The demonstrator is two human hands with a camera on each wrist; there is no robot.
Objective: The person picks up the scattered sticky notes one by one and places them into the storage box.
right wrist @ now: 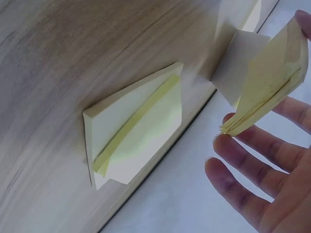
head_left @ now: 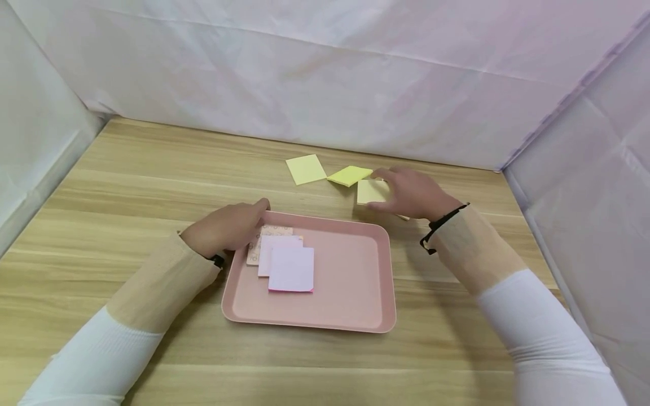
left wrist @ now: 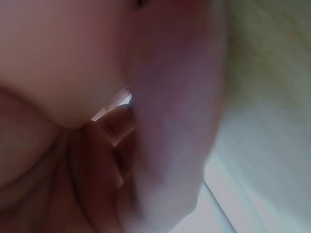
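My right hand (head_left: 406, 194) pinches a pale yellow sticky-note pad (head_left: 372, 192) between thumb and fingers, just off the table behind the tray's far right corner. In the right wrist view that pad (right wrist: 265, 82) hangs tilted, its sheets fanning. Another yellow pad (right wrist: 138, 128) lies flat on the wood beside it. My left hand (head_left: 228, 228) sits on the far left corner of the pink tray (head_left: 350, 282), fingers curled over the rim beside a patterned pad (head_left: 276, 230). The left wrist view shows only blurred curled fingers (left wrist: 104, 160).
In the tray lie a light pink pad (head_left: 276, 248) and a white pad with a pink edge (head_left: 291, 269), overlapping. Two yellow pads (head_left: 306, 169) (head_left: 349, 175) lie on the wooden table (head_left: 152, 169) behind the tray. White cloth walls (head_left: 325, 73) close in three sides.
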